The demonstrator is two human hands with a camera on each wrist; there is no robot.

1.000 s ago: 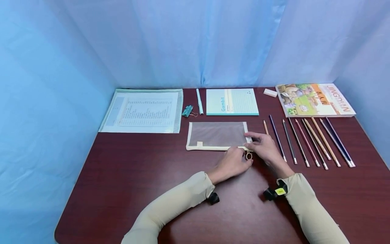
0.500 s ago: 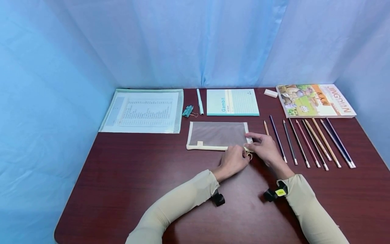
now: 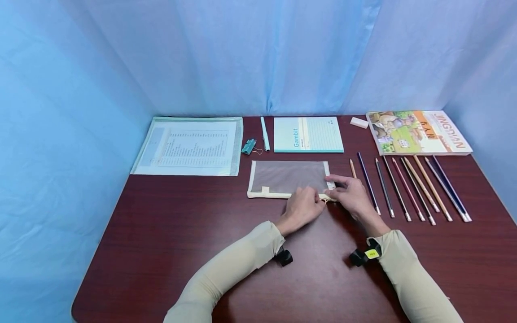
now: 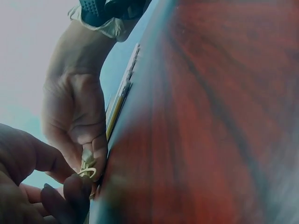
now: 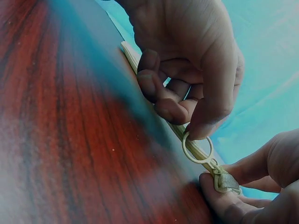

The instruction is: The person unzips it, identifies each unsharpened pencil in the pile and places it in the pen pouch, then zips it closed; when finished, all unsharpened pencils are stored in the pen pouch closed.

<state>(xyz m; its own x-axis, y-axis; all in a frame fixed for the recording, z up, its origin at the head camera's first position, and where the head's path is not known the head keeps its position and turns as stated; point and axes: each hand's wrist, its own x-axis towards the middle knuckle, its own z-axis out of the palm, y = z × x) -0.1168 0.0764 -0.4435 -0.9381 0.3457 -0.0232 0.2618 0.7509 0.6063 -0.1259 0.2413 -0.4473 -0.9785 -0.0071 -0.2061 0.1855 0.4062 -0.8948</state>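
Observation:
A see-through mesh zipper pouch with cream edging lies flat on the table, its zipper along the near side. My left hand pinches the round pull ring of the zipper between thumb and a finger. At the pouch's near right corner, my right hand pinches the fabric tab at the zipper's end. The right wrist view shows the ring close beside that tab. In the head view the left hand hides most of the ring.
Several pencils lie side by side to the right. Along the back are a document folder, a teal binder clip, a pen, a notebook, an eraser and a picture book.
My left hand has shifted slightly forward and to the left along the zipper, and the ring has moved left with it. My right hand and the pouch have stayed in place.

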